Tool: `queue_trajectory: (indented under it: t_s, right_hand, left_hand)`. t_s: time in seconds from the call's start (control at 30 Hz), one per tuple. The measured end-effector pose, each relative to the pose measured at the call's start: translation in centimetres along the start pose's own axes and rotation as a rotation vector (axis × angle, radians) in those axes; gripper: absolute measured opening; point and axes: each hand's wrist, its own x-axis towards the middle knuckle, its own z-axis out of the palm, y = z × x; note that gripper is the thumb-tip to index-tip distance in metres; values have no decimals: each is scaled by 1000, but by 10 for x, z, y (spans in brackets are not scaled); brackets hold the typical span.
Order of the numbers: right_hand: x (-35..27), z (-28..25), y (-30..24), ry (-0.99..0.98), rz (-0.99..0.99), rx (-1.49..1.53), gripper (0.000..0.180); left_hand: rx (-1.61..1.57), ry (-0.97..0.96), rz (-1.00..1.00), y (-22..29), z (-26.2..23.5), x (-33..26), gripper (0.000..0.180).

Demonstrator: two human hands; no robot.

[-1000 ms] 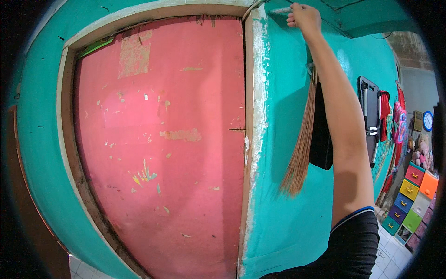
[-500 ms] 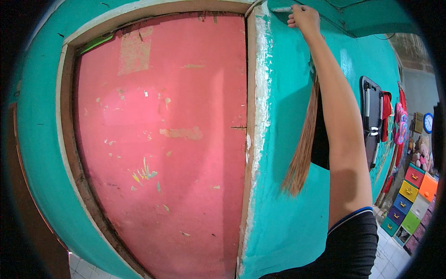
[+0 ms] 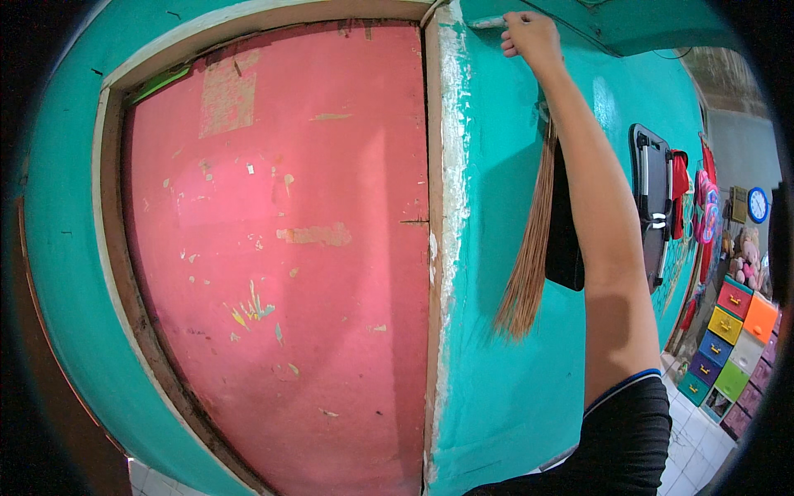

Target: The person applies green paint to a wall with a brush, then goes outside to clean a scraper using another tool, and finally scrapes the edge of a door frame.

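Observation:
My right hand (image 3: 531, 37) is raised high beside the top right corner of the door frame (image 3: 432, 165). Its fingers are closed around a slim whitish tool (image 3: 486, 23) that looks like a paintbrush. The tool points left, its tip close to the rough white strip (image 3: 453, 107) running down along the frame; whether it touches is hard to tell. Inside the frame is a pink door (image 3: 322, 281) with peeled and stained patches. Below my hand, a stick broom (image 3: 529, 248) hangs bristles down against the teal wall (image 3: 496, 405). My left hand is out of view.
Behind my forearm a dark object (image 3: 564, 240) hangs by the broom. Farther right are a black folded board (image 3: 652, 190), red cloth (image 3: 680, 186), pink slippers (image 3: 706, 207), a blue-rimmed clock (image 3: 758, 205) and colourful drawers (image 3: 719, 347). A thin cable (image 3: 571, 26) runs above my hand.
The whole view has shifted a little, so door, broom and wall appear slightly farther left. My right hand keeps its hold on the tool near the frame's upper corner.

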Motion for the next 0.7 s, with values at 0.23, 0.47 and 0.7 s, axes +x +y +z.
queue_trajectory:
  t_s: [0.23, 0.47, 0.7]
  right_hand:
    - [-18, -4, -3, 27, -5, -14, 34]
    - [-36, -10, 1, -26, 7, -31, 34]
    - [-57, -12, 1, -19, 3, -6, 33]
  left_hand:
    - [-259, 80, 138, 18, 13, -9, 54]
    - [-225, -37, 139, 11, 8, -1, 52]
    - [-293, -122, 148, 12, 7, -1, 52]
